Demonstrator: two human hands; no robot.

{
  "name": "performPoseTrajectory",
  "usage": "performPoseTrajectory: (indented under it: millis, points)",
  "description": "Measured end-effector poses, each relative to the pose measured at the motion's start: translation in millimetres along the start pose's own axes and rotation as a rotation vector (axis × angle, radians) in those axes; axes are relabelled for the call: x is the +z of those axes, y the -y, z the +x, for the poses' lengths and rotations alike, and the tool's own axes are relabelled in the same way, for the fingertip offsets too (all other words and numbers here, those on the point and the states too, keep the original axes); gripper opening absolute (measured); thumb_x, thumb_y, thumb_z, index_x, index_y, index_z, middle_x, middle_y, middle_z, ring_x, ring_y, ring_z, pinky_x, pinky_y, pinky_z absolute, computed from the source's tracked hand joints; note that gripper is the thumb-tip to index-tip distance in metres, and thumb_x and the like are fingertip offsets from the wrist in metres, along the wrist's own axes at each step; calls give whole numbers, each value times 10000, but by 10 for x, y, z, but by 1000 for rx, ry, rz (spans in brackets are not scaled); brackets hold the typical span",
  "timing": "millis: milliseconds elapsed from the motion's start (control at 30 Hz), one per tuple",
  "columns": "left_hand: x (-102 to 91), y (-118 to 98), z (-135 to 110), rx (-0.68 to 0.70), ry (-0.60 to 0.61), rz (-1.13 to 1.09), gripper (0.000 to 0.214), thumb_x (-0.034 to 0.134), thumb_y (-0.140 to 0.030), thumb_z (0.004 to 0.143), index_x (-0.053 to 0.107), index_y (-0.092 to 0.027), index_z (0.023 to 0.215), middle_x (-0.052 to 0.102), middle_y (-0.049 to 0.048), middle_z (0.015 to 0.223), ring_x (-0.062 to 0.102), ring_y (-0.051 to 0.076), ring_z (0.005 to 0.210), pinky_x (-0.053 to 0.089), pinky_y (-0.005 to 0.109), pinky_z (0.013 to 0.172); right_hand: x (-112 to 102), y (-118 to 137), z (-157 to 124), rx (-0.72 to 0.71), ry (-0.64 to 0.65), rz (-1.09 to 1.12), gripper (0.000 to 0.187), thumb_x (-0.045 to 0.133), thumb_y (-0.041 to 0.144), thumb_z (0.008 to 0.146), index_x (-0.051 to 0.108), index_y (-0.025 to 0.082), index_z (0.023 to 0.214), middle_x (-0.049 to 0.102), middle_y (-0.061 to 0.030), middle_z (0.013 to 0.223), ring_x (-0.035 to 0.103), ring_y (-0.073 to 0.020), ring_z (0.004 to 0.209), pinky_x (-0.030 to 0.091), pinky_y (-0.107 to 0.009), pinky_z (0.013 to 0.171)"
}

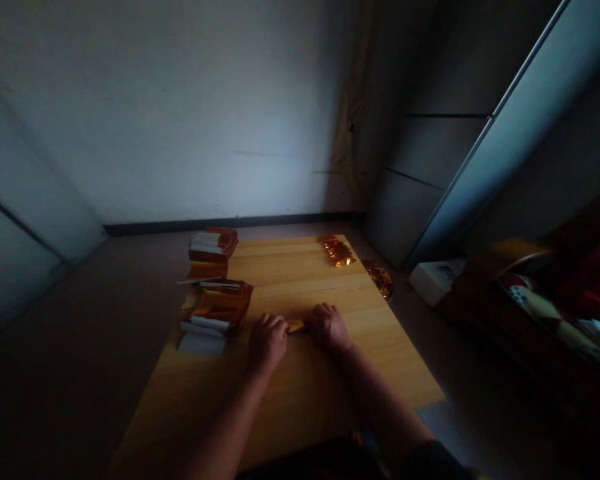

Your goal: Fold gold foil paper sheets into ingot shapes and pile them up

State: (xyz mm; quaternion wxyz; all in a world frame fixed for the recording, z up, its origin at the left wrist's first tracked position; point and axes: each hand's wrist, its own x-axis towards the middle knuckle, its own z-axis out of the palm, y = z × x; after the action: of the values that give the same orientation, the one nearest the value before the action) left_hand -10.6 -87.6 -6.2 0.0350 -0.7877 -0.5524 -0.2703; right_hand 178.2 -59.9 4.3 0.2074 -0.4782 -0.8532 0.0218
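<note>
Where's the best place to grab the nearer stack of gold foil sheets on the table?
Probably pinch the right edge of the nearer gold foil stack from the right with your left hand: that side faces the hand and lies open on the wooden table, while the sheets look loose.

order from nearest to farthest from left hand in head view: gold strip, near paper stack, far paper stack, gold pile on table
From the left hand:
1. Gold foil strip: between the hands.
2. Near paper stack: left table edge.
3. Far paper stack: left, farther along.
4. Gold foil pile: far right corner.
</note>
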Motion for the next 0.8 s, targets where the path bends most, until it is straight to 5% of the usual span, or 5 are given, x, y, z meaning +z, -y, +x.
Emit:
performPoseTrajectory:
  millis: [300, 500, 667, 800]
  points:
    - [-26, -14, -5, -6, -9, 8, 198, 527, -66, 719, 647, -223, 732, 655, 44, 815, 543, 213, 829, 417, 351, 710, -51, -82, -81, 13, 4, 8, 162, 592, 266, 852, 700, 309, 966, 616, -37, 935, 475, -181, 890, 328, -295, 766]
    - [-32, -11, -1, -13, 1, 43, 230, 526, -80, 714, 652, -233, 832, 642, 51, 787, 543, 226, 826, 418, 360, 702, -92, -35, -123, -38, -82, 43, 196, 559, 197, 861, 674, 246, 1012, 617, -58, 1024, 484, -182, 912, 341, -301, 776]
    - [-42, -9, 5, -26, 14, 11, 228, 534, -82, 710, 654, -233, 832, 643, 47, 784, 551, 226, 823, 430, 359, 713, -61, -21, -164, -48, -50, 70, 136, 572, 180, 844, 699, 229, 832, 635, -45, 856, 500, -174, 842, 356, -294, 766]
    - [-14, 2, 14, -84, -50, -9, 363, 553, -109, 721, 597, -209, 1067, 650, 73, 932, 550, 251, 905, 447, 387, 791, -22, -58, -133, 21, -76, 163, 211, 565, 124, 788, 673, 204, 951, 642, -60, 905, 528, -186, 855, 408, -300, 776]
